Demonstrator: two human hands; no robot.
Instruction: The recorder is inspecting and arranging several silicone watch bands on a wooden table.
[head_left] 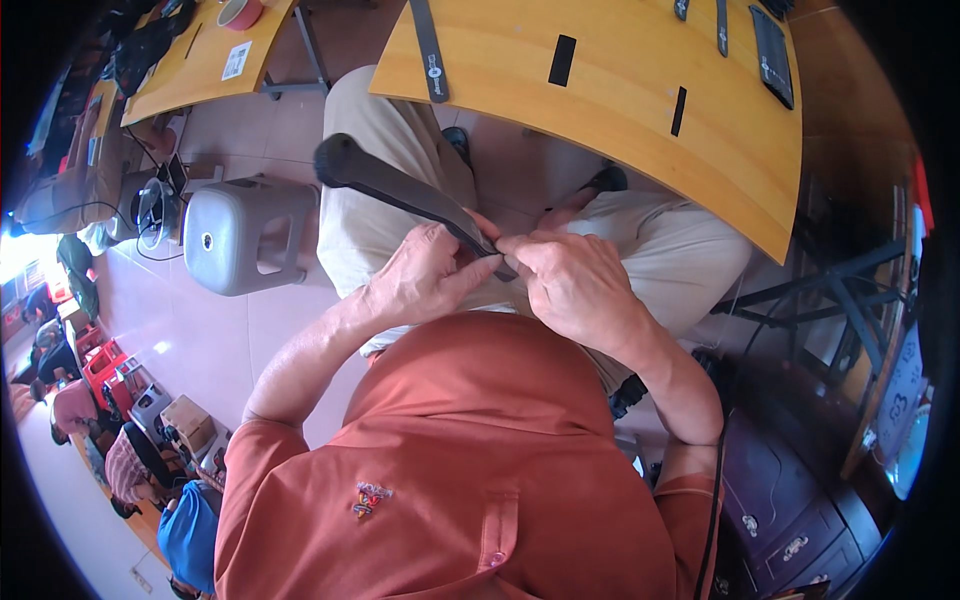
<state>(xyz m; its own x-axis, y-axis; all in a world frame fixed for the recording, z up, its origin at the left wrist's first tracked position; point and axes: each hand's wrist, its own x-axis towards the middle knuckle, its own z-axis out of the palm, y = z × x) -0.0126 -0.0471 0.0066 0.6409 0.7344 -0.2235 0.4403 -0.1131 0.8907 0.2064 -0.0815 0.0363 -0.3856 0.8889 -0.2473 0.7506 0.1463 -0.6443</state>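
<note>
A long dark grey, strap-like piece (400, 190) with a thick, rounded black end extends up and to the left over my lap. Its exact kind I cannot make out. My left hand (422, 275) grips it near the lower end, thumb pressed along it. Close against it, my right hand (572, 280) pinches the same end between thumb and fingers. The two thumbs nearly meet there, and the fingers hide the tip of the piece.
A yellow wooden table (620, 90) stands ahead, bearing a long dark strip (428, 55), small black strips and a flat black pouch (771, 60). To the left is a grey plastic stool (235, 235). Dark purple drawers (790, 510) stand at right. People sit at far left.
</note>
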